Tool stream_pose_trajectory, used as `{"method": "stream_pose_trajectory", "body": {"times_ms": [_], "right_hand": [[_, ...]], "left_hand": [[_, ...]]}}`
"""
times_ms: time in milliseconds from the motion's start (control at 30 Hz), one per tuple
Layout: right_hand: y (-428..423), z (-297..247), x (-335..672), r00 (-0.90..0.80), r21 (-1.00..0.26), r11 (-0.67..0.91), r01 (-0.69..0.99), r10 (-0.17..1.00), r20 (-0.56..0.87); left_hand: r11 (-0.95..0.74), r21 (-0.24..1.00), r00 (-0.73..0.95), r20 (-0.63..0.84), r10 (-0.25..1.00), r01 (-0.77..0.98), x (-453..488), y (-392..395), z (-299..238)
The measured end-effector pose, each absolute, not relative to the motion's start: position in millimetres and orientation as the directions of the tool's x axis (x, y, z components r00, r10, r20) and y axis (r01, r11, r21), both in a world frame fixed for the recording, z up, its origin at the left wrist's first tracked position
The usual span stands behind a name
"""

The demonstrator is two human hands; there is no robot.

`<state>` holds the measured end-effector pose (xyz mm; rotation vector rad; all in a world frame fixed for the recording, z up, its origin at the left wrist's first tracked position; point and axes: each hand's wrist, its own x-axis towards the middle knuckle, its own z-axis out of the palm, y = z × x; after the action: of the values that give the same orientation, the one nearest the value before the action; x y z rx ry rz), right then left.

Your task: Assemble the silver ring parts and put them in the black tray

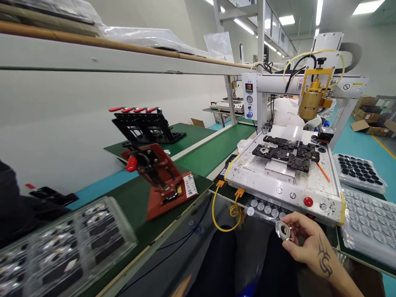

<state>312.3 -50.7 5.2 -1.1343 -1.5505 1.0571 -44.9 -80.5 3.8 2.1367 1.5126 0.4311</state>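
My right hand (309,243) is low at the right, in front of the white machine base (266,181), fingers pinched on a small round metal ring part (284,231). A dark tattoo marks the back of that hand. At the bottom edge a small sliver that may be my left hand (182,288) shows; its fingers are hidden. On the machine base lie black fixtures (286,152) with round seats, under a brass dispensing head (312,99).
A red toggle-clamp jig (161,177) and a black jig (145,123) stand on the green conveyor bench (204,156). Clear trays of parts lie at the lower left (62,243) and right (368,218); a tray of black discs (359,171) sits beyond. Yellow cable (222,210) hangs in front.
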Motion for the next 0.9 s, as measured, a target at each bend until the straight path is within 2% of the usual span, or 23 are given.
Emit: {"method": "stream_pose_trajectory", "body": {"times_ms": [133, 300, 433, 600, 700, 900], "right_hand": [[-36.7, 33.8, 320.1, -0.094, -0.882, 0.316, 0.349, 0.949, 0.302], [-13.1, 74.0, 318.3, -0.05, -0.743, 0.408, 0.53, 0.89, 0.453], [-3.3, 86.9, 319.7, -0.017, -0.709, 0.373, 0.599, 0.891, 0.454], [-9.2, 80.0, 327.9, 0.071, -0.711, 0.307, 0.633, 0.891, 0.448], [-8.1, 81.3, 330.4, 0.085, -0.692, 0.301, 0.656, 0.882, 0.464], [23.5, 103.0, 330.0, 0.071, -0.656, 0.287, 0.698, 0.884, 0.462]], "left_hand": [[-0.472, 0.523, 0.442, 0.19, 0.876, 0.71, -29.2, -4.1, 40.5], [-0.703, 0.472, 0.598, 0.377, 0.707, 0.532, 0.0, 123.1, 90.9], [-0.683, 0.482, 0.679, 0.219, 0.701, 0.55, 48.2, 223.2, 132.6], [-0.678, 0.511, 0.786, 0.009, 0.618, 0.528, 71.8, 281.0, 139.9], [-0.688, 0.523, 0.816, -0.027, 0.577, 0.503, 71.8, 294.2, 136.6], [-0.718, 0.525, 0.845, -0.007, 0.534, 0.458, 76.0, 307.6, 136.7]]}}
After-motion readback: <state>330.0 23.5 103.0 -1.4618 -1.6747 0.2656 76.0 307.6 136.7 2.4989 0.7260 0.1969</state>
